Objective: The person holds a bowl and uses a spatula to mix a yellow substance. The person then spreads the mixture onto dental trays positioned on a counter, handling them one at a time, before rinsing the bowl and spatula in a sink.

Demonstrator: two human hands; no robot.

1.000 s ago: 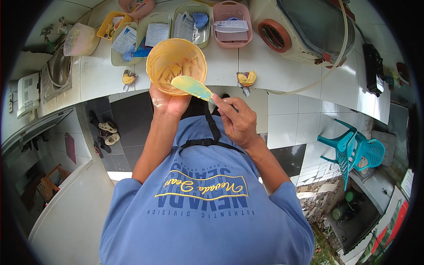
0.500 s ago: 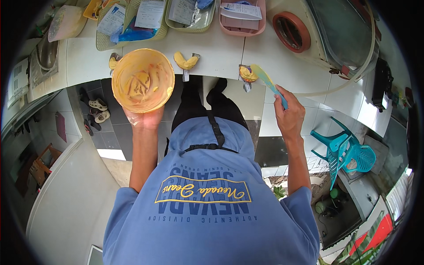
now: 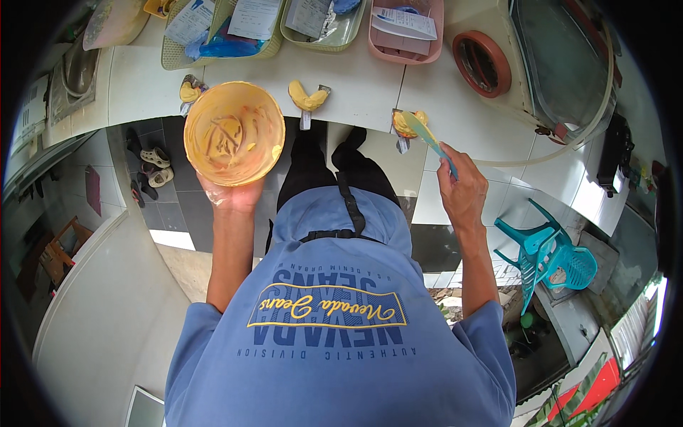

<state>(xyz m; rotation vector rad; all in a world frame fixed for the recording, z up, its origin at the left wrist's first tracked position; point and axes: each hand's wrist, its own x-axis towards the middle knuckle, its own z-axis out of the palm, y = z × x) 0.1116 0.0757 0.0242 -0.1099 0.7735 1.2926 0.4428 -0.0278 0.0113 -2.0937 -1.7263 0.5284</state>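
Note:
My left hand (image 3: 238, 196) holds a yellow mixing bowl (image 3: 235, 135) from beneath; most of its fingers are hidden under it. Creamy yellow and pinkish residue is smeared over the bowl's inside. In my right hand (image 3: 464, 188) is a spatula with a blue handle and a smeared, yellowish blade (image 3: 420, 128). Its blade lies over a dental impression tray (image 3: 400, 125) filled with yellow paste at the counter edge; I cannot tell whether they touch. Another paste-filled tray (image 3: 307, 97) sits at the middle of the edge, and a third (image 3: 189, 92) is partly behind the bowl.
Along the back of the white counter (image 3: 356, 89) stand a green basket (image 3: 174, 57), a pale green basket (image 3: 316, 44) and a pink basket (image 3: 405, 57), holding papers. A round, red-rimmed opening (image 3: 462, 53) is at right. A teal chair (image 3: 569, 267) stands on the right.
The spatula's blade has moved left and slightly down, over the right tray's paste. My left hand still holds the bowl. The whole view has shifted slightly.

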